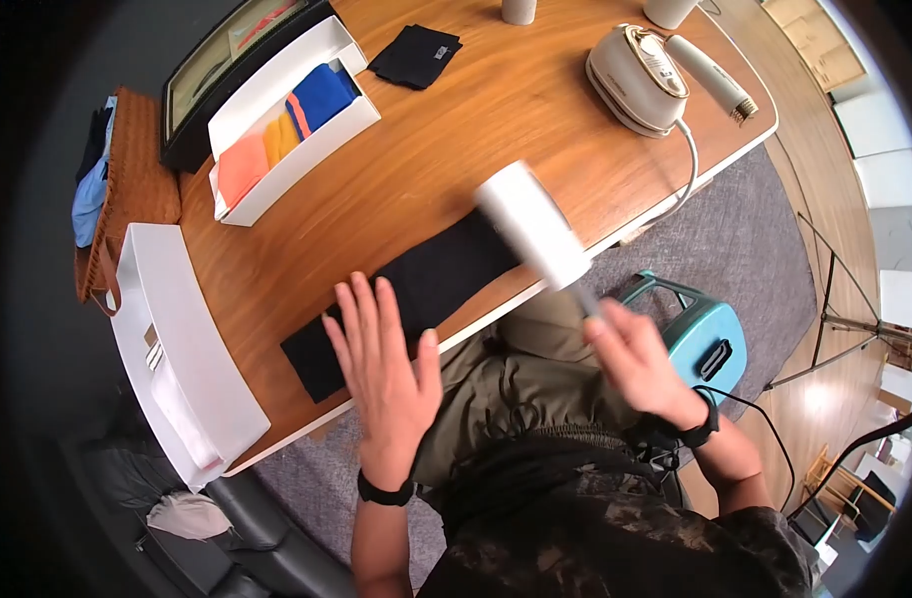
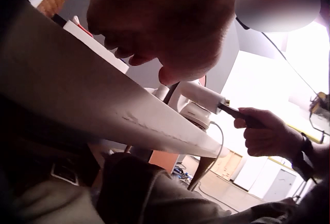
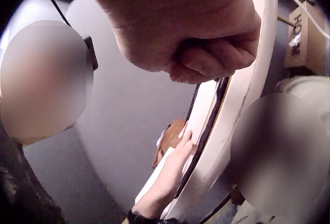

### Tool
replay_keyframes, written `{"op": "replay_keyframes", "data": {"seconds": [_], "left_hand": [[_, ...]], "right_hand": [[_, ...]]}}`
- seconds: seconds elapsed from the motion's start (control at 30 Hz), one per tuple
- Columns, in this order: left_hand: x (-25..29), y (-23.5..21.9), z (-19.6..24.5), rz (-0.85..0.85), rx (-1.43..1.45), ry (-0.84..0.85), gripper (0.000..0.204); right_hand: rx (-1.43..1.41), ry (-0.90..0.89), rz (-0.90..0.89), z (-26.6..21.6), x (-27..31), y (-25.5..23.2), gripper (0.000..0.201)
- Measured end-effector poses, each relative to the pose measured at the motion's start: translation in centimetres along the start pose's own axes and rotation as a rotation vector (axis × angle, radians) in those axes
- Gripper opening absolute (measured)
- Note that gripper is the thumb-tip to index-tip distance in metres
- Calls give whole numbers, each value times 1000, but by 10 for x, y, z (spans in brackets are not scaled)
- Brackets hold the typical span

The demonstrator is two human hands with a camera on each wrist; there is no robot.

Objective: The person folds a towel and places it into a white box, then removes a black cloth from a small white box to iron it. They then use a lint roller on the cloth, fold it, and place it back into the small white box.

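Note:
A long strip of folded black cloth (image 1: pixel 446 264) lies along the near edge of the wooden table. My left hand (image 1: pixel 384 349) rests on its left part, fingers straight and spread. In my right hand (image 1: pixel 637 364) is the handle of a white lint roller (image 1: pixel 533 224), which is blurred in the head view and overlaps the cloth's right end. The left wrist view shows the roller's dark handle (image 2: pixel 234 111) with the right fingers curled round it. In the right wrist view, the curled right fingers (image 3: pixel 211 61) hide the roller.
A white box (image 1: pixel 301 164) of folded coloured cloths stands beyond the black strip, beside a black case (image 1: pixel 212 75). Another white box (image 1: pixel 192 299) sits at the left edge. Farther back lie a small black cloth (image 1: pixel 416 57) and a corded white appliance (image 1: pixel 640 90). A teal stool (image 1: pixel 700 339) stands right.

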State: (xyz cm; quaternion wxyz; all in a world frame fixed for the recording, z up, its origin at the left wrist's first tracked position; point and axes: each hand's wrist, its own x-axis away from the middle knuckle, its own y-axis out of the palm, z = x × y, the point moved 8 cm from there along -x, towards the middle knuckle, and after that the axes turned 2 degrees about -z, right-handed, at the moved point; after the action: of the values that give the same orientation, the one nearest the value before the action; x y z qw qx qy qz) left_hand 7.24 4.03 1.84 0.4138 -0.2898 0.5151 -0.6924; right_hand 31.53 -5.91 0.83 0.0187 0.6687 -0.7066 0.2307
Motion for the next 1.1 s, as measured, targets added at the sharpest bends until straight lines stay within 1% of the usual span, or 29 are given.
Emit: {"op": "replay_keyframes", "data": {"seconds": [0.07, 0.13, 0.2, 0.27, 0.3, 0.33, 0.4, 0.47, 0.5, 0.53, 0.6, 0.63, 0.67, 0.7, 0.73, 0.8, 0.83, 0.87, 0.93, 0.97, 1.0, 1.07, 1.1], "left_hand": [[-5, 9, 8, -7, 27, 17, 74], [-6, 23, 8, -60, -23, 3, 76], [-5, 22, 7, -65, -40, 9, 77], [-3, 23, 5, -89, -23, 8, 77], [-3, 23, 4, -96, -23, 4, 77], [-4, 23, 4, -91, -31, 0, 77], [-4, 21, 5, -79, -36, 5, 81], [-3, 22, 5, -56, -46, 23, 82], [-2, 23, 6, -65, -44, 35, 82], [-1, 22, 7, -76, -46, 45, 82], [1, 22, 12, -135, -32, 96, 81], [0, 22, 15, -187, -13, 138, 82], [0, 22, 17, -238, 6, 176, 83], [0, 23, 16, -231, 34, 203, 81], [0, 23, 13, -224, 26, 193, 81], [-1, 22, 15, -209, 14, 249, 78], [-2, 18, 16, -195, 67, 215, 73], [1, 19, 16, -185, 67, 200, 73], [11, 15, 17, -66, 96, 181, 64], [18, 3, 23, 84, 76, 208, 53], [32, 7, 21, 88, 74, 185, 53], [64, 10, 8, 241, 298, 83, 41], [77, 14, 9, 247, 300, 70, 41]], "right_hand": [[105, -32, -143, -7, -6, 26, 37], [84, -68, -170, -8, -14, 38, 38], [65, -104, -198, -6, -19, 41, 40], [-37, 133, -167, 23, -22, 29, 41], [-87, 100, -95, 30, -23, 17, 41], [-199, 210, -39, 35, -22, 4, 39], [-219, 263, 57, 41, -24, -29, 39], [-99, 157, 200, 31, -28, -58, 41], [-37, 82, 259, 19, -28, -70, 42], [172, -54, 316, 12, -31, -82, 39], [359, -126, 322, -26, -41, -87, 37], [346, -135, 328, -28, -51, -89, 37], [484, -214, 341, -37, -63, -88, 37], [625, -294, 350, -45, -74, -85, 37], [620, -307, 344, -47, -88, -85, 37], [835, -316, 413, -54, -113, -84, 39], [862, -330, 437, -57, -121, -85, 37], [864, -347, 427, -57, -125, -83, 37], [871, -394, 457, -60, -130, -85, 35], [903, -407, 433, -60, -131, -83, 29], [903, -422, 415, -59, -129, -81, 29], [987, -503, 444, -67, -122, -78, 23], [986, -457, 410, -65, -122, -76, 21]]}}
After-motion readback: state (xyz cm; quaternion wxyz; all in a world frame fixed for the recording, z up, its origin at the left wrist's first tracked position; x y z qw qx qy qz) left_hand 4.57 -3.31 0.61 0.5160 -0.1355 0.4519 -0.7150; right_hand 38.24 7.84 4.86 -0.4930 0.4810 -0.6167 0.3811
